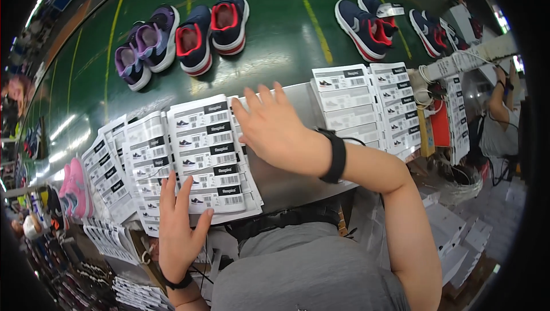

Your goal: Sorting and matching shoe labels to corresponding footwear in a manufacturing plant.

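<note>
Our spread left hand (179, 232) touches long white paper sheets (201, 117); our spread, empty right hand (276, 124) is above flat gray metal (286, 178).

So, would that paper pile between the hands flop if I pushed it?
The paper pile would probably bend, since its sheets look thin. It might slide apart: edges stick out unevenly on the right. It likely won't roll, because it lies flat.

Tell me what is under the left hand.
Under the left hand, the lower parts of white paper sheets printed with small dark shoe pictures show around it. The patch it covers, and whatever lies beneath the sheets there, cannot be seen.
</note>
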`<action>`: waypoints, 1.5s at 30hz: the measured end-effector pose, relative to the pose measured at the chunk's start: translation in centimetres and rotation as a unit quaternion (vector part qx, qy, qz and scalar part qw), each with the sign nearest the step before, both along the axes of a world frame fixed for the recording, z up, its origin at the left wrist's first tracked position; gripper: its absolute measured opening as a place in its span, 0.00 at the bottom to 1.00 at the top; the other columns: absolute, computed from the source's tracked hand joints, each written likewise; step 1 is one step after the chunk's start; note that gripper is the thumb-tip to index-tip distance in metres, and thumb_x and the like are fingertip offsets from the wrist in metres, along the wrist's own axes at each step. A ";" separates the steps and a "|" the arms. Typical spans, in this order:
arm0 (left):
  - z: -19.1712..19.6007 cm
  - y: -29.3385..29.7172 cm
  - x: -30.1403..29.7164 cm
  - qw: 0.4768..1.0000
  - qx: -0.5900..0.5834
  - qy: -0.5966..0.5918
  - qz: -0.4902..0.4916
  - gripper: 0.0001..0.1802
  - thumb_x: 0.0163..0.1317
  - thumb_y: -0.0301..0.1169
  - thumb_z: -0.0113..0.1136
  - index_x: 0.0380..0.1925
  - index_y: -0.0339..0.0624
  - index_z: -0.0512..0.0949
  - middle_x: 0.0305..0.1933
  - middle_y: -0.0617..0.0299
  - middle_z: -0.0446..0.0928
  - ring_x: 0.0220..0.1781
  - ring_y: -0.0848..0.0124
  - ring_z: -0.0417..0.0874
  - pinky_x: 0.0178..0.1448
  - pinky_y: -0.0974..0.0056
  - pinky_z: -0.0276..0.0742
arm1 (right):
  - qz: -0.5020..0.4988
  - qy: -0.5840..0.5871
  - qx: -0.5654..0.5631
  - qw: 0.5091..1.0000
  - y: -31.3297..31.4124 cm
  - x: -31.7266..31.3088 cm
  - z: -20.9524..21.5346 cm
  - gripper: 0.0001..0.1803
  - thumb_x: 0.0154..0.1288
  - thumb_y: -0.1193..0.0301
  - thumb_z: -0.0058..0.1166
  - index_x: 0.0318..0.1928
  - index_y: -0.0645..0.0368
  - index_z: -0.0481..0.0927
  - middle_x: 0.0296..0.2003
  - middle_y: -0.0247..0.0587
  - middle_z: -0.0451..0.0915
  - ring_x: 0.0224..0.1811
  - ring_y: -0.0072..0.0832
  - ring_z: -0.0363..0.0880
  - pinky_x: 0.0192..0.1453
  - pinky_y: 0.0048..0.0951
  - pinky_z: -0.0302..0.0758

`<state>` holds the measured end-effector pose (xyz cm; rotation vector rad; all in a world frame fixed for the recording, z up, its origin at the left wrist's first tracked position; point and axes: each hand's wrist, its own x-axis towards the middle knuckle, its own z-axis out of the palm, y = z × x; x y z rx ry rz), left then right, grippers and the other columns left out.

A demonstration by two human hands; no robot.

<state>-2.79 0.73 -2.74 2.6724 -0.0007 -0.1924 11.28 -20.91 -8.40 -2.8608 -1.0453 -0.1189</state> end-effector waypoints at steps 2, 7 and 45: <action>2.3 0.1 1.1 0.988 -0.079 0.097 -0.096 0.35 0.56 0.33 0.66 0.64 0.37 0.66 0.71 0.34 0.56 0.72 0.34 0.56 0.72 0.44 0.56 | -0.074 0.113 -0.011 0.991 -3.4 -1.9 2.5 0.37 0.59 0.55 0.60 0.62 0.67 0.68 0.57 0.59 0.72 0.58 0.50 0.72 0.65 0.55 0.64; 2.6 -0.7 8.2 0.975 -0.011 0.068 -0.212 0.42 0.55 0.36 0.67 0.69 0.43 0.61 0.71 0.32 0.54 0.73 0.34 0.54 0.73 0.45 0.55 | -0.285 0.113 -0.124 0.944 -11.3 -6.3 -2.0 0.42 0.59 0.56 0.60 0.67 0.68 0.60 0.63 0.68 0.64 0.64 0.62 0.65 0.59 0.58 0.71; 5.6 -9.7 4.8 0.945 -0.261 0.091 -0.176 0.15 0.46 0.21 0.61 0.38 0.35 0.79 0.32 0.55 0.79 0.37 0.63 0.80 0.45 0.64 0.75 | -0.553 -0.020 -0.003 0.833 -32.3 -5.5 -4.8 0.29 0.54 0.61 0.68 0.48 0.67 0.71 0.50 0.58 0.71 0.49 0.54 0.75 0.49 0.45 0.76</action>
